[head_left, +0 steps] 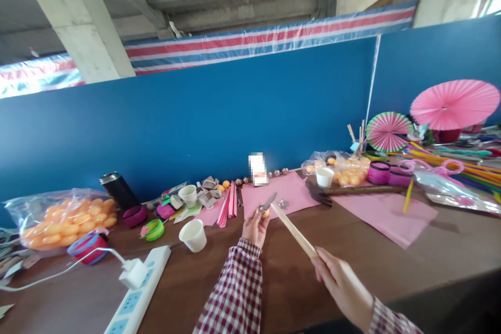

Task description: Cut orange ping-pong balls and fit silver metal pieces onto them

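Head view: plaid-sleeved forearms reach over a brown wooden table [274,282].

- Left hand [254,227] is raised with its fingers pressed together, pinching a small orange ball [265,213] at the fingertips. A short grey metal blade [268,202] juts up from the same grip; how it is held cannot be told.
- Right hand [340,282] is closed round the near end of a long pale wooden stick [293,232]. The stick slants up and left, and its far tip is at the ball, apparently touching it.
- Handling, judged: the ball looks hollow, light, smooth and easily dented, so it is best pinched across its middle. The stick looks stiff and light, and a hold nearer the tip would steady it. The blade should be held by its handle only.
- Nearby on the table: a white paper cup [193,235] left of the left hand, a white power strip [139,292], a clear plastic bag of orange balls [58,216], and a pink paper sheet [274,190] beyond the hands.
- Far right: a pink pleated paper parasol [454,103].
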A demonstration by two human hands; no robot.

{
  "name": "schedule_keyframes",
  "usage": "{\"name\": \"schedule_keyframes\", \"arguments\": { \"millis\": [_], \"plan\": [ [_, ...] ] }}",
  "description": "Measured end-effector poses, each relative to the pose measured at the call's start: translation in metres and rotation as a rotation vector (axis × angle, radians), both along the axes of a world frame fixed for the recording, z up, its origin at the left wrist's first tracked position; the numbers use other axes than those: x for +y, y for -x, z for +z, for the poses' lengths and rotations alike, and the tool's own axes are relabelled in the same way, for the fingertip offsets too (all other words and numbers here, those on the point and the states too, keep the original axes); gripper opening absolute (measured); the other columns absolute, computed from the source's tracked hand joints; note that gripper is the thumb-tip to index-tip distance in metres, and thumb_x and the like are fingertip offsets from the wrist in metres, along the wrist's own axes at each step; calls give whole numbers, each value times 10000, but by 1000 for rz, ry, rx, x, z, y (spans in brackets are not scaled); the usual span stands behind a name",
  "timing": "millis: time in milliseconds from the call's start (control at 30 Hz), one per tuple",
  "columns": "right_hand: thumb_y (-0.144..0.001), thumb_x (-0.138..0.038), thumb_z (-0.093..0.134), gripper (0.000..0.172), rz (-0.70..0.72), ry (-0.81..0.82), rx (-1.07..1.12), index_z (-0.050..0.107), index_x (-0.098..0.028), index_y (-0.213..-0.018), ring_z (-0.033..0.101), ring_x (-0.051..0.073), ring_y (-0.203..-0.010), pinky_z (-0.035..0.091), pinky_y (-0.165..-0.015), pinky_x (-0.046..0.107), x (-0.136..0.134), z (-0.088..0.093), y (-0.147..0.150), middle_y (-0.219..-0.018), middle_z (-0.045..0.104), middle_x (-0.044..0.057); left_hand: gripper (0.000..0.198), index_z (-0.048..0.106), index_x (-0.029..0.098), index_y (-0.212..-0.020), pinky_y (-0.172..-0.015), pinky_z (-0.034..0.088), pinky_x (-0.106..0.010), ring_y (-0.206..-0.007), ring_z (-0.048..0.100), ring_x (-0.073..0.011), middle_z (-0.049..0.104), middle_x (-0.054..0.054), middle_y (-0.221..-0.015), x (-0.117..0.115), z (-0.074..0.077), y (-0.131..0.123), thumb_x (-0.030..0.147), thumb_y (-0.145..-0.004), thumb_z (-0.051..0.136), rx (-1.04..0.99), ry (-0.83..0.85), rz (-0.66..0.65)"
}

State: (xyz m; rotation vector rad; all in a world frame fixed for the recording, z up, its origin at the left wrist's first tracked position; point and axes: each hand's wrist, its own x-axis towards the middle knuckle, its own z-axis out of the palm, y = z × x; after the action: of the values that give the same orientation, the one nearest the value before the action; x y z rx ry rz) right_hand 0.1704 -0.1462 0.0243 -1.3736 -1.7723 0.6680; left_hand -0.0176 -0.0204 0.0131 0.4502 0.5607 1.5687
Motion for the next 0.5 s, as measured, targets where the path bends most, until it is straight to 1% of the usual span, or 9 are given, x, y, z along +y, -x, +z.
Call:
{"name": "schedule_keyframes", "arguments": {
  "millis": [133, 267, 367, 500],
  "plan": [
    [-856, -375, 285, 278, -20, -13, 14, 401, -203, -671, 445, 99, -484, 349, -496, 200, 0, -2, 0, -537, 443, -40, 130, 617, 90, -838, -743, 508, -272, -824, 622, -175, 660, -102, -824, 1, -2, 1, 118, -725, 559, 1, -15, -10],
    [-852, -384, 291, 290, -14, -20, 6, 405, -202, -657, 451, 102, -488, 356, -508, 205, 1, -4, 0, -529, 449, -36, 102, 617, 90, -797, -785, 495, -301, -806, 627, -172, 661, -92, -801, 1, -3, 2, 115, -738, 538, -14, -12, -3],
    [-854, -377, 294, 290, -22, -19, 23, 410, -201, -655, 451, 99, -481, 351, -502, 204, 1, -3, 0, -528, 445, -40, 103, 611, 81, -794, -802, 488, -316, -835, 621, -188, 659, -109, -817, 0, -2, 2, 132, -742, 537, -17, -15, -34],
    [-856, -377, 293, 303, -7, -14, -1, 409, -199, -639, 458, 96, -480, 353, -504, 201, 2, -2, 0, -526, 452, -41, 106, 602, 77, -786, -803, 488, -327, -864, 613, -205, 655, -124, -823, -2, 1, 0, 153, -745, 540, -14, -1, -37]
  ]
}}
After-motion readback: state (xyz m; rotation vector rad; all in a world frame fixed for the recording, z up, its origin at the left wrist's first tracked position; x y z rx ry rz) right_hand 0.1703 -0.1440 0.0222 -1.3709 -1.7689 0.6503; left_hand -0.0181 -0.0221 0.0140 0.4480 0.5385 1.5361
